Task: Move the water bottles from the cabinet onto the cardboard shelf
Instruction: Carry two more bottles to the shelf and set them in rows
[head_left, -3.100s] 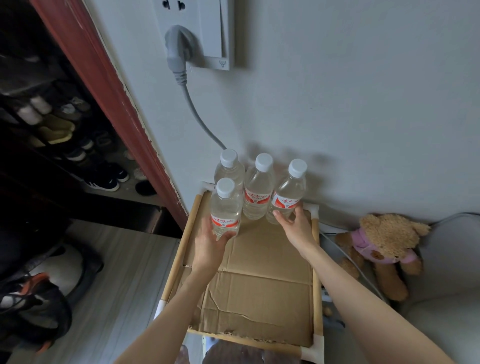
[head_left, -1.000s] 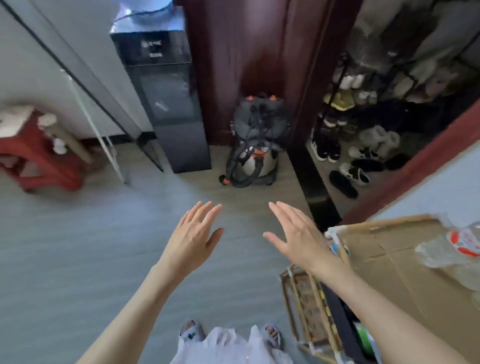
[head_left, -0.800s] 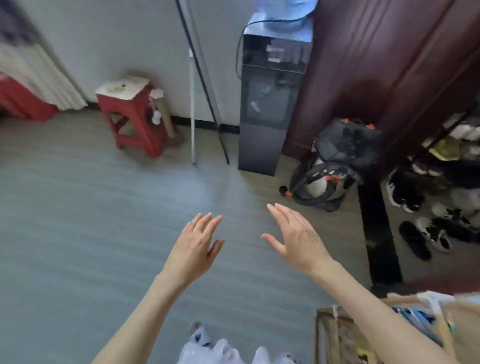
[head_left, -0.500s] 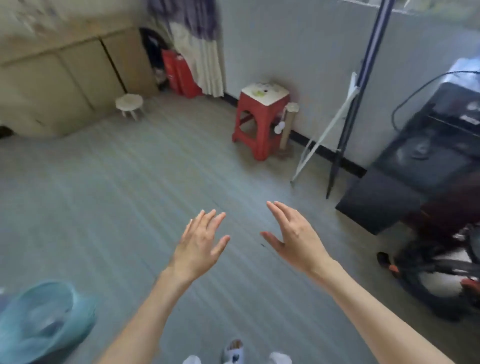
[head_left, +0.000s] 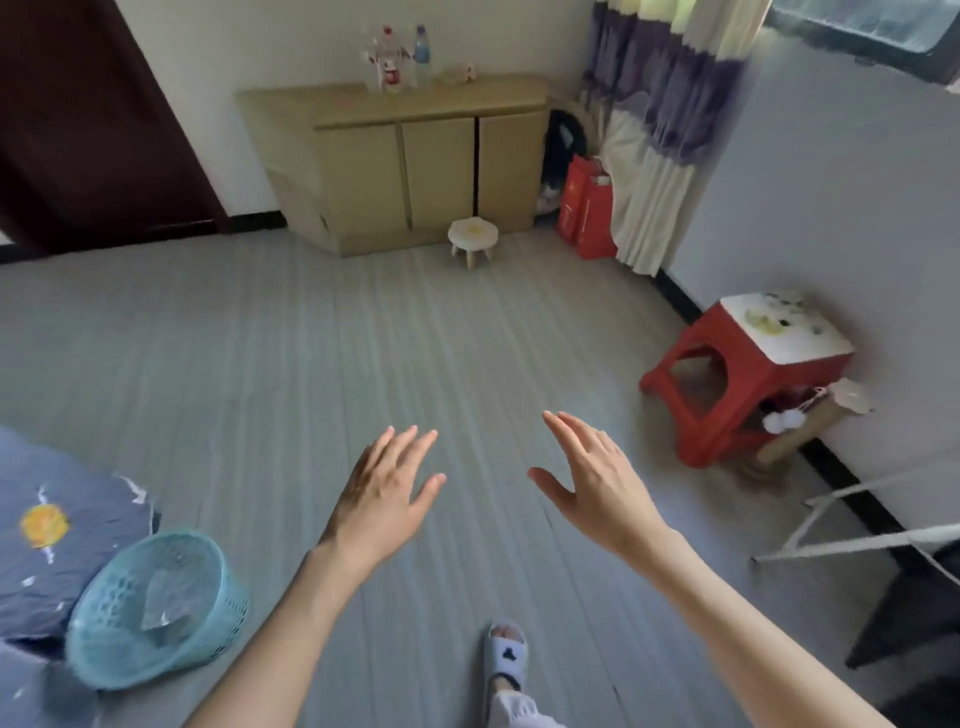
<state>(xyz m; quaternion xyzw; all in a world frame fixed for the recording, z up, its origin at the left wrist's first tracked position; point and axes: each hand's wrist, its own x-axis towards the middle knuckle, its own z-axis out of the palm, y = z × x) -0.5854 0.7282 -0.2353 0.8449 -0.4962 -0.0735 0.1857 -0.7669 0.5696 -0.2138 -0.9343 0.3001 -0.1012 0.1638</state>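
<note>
Above the floor (head_left: 363, 338), spread, empty fingers (head_left: 410, 441).

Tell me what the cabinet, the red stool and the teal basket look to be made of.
Cabinet: pale wood or laminate board, matte, flat seamed doors. Red stool: moulded plastic, slightly glossy, with one-piece legs. Teal basket: plastic, with perforated lattice walls.
</note>
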